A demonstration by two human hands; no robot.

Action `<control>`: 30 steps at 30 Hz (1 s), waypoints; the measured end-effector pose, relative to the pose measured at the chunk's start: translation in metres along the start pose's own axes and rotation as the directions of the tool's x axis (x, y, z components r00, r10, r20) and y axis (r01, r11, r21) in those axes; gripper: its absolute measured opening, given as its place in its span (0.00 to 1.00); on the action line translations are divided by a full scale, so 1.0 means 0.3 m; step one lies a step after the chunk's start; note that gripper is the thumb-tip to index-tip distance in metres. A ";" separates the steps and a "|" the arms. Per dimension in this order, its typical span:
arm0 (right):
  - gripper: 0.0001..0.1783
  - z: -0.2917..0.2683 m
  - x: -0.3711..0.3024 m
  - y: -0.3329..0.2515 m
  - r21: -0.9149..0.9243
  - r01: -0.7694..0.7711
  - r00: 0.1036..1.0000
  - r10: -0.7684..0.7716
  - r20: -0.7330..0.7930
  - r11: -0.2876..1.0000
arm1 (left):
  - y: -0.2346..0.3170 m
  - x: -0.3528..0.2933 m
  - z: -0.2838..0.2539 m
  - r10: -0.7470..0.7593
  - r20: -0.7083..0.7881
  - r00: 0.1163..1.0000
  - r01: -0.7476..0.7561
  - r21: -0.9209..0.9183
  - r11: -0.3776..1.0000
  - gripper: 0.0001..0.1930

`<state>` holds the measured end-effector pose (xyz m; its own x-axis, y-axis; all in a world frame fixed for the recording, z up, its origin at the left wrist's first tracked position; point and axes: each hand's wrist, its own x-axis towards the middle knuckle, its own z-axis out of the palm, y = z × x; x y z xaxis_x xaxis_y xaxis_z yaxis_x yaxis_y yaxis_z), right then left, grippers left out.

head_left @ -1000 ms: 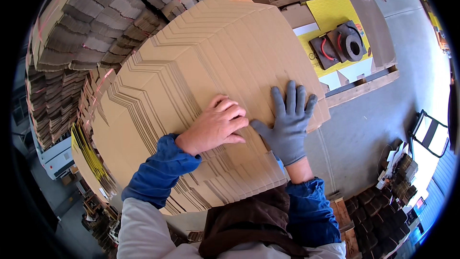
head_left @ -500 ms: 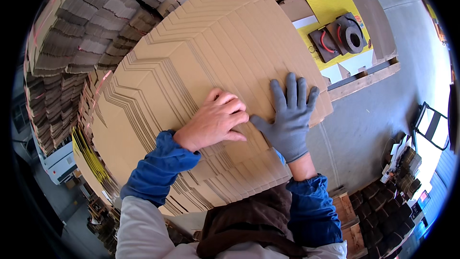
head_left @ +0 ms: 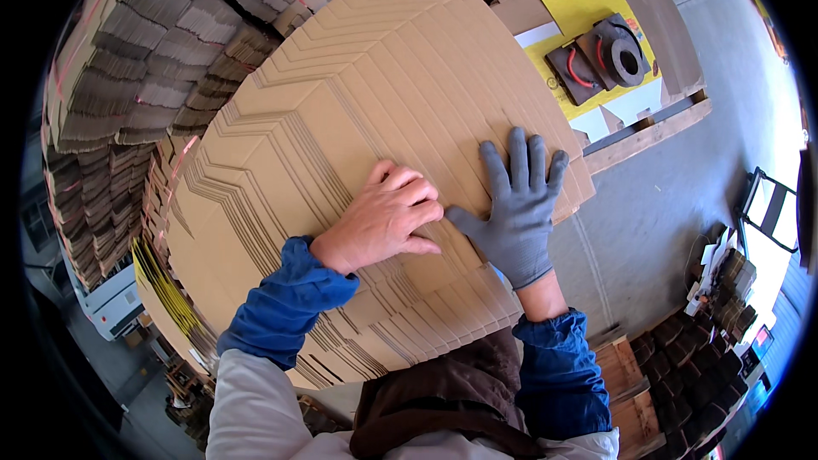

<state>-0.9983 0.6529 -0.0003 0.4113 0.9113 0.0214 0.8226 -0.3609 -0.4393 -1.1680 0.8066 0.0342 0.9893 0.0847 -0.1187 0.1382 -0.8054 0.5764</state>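
A fanned-out stack of flat brown cardboard sheets (head_left: 281, 94) spreads in front of me, its edges stepped one behind another. My left hand (head_left: 383, 215), bare, rests on the sheets near the middle with its fingers bent and its thumb apart; nothing shows between them. To its right lies my right hand (head_left: 514, 215) in a grey glove, palm down and fingers spread flat on the stack. The left thumb and the gloved thumb are close but do not touch.
Tall bundles of folded cardboard (head_left: 162, 43) stand at the far left. A pallet (head_left: 652, 129) at the far right bears a yellow sheet (head_left: 575, 0) with dark blocks and a tape-like ring (head_left: 626, 62). Dark stacked pieces (head_left: 682, 375) stand at the near right.
The view has turned very slightly. Both hands keep the same pose and place on the cardboard.
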 end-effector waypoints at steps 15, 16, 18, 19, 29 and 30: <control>0.51 -0.009 0.006 -0.006 0.032 -0.004 0.999 0.005 -0.034 0.999 | -0.007 -0.005 0.013 0.015 -0.025 1.000 -0.014 0.024 1.000 0.24; 0.50 -0.005 0.005 -0.007 0.032 0.000 0.999 0.002 -0.037 0.999 | -0.006 -0.006 0.011 0.011 -0.023 1.000 -0.011 0.024 1.000 0.24; 0.50 -0.006 0.005 -0.006 0.033 0.000 0.999 0.001 -0.039 0.999 | -0.007 -0.005 0.012 0.012 -0.024 1.000 -0.011 0.019 1.000 0.23; 0.50 -0.008 0.007 -0.007 0.036 -0.002 0.999 0.003 -0.039 0.999 | -0.010 -0.005 0.014 0.014 -0.027 1.000 -0.014 0.017 1.000 0.23; 0.51 -0.006 0.002 -0.009 0.026 0.005 0.999 -0.004 -0.032 1.000 | -0.009 -0.012 0.016 0.014 -0.028 1.000 -0.013 0.016 1.000 0.24; 0.51 -0.006 0.002 -0.008 0.027 0.005 1.000 -0.004 -0.031 1.000 | -0.010 -0.012 0.016 0.016 -0.031 0.999 -0.016 0.016 1.000 0.24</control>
<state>-0.9995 0.6539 0.0026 0.4200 0.9061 0.0507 0.8138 -0.3513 -0.4629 -1.1721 0.8058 0.0290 0.9924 0.0894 -0.0845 0.1217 -0.8159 0.5652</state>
